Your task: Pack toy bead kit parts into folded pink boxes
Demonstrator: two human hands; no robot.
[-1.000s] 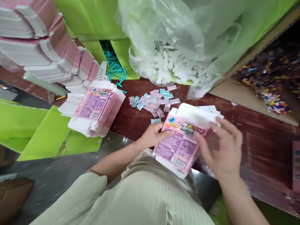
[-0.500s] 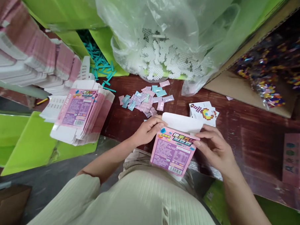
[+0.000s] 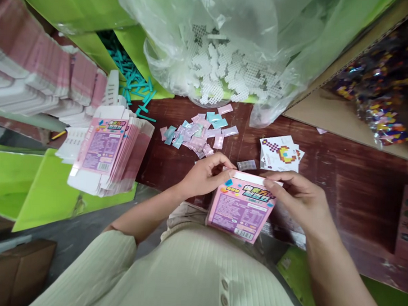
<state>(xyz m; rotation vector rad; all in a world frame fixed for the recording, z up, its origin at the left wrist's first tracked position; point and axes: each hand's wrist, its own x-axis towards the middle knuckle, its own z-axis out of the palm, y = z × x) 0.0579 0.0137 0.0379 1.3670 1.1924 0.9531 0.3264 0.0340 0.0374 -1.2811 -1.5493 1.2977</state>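
A pink and purple printed carton (image 3: 240, 208) is held upright between both hands, close to my body at the table's front edge. At its upper left corner, my left hand (image 3: 206, 173) is closed with thumb and fingers on the top edge. My right hand (image 3: 298, 195) grips the upper right corner, thumb in front. Of the white top flap (image 3: 248, 176), just a narrow strip shows. A small clear packet (image 3: 246, 165) lies behind the carton. To its right are pixel-pattern cards (image 3: 281, 152). Pink and teal sachets (image 3: 194, 134) are heaped beyond my left hand.
Folded flat cartons (image 3: 106, 148) stand in a stack at left, with more piled behind. Teal hammer-shaped sticks (image 3: 136, 82) spill from a green bin. A clear bag (image 3: 224, 72) holds white pegboards. At right, a cardboard box (image 3: 347, 118) contains colourful bead packets (image 3: 388, 120).
The carton's white top flap, raised before, is now folded down. Both hands have closed in along the top edge, and the small clear packet behind has come into view.
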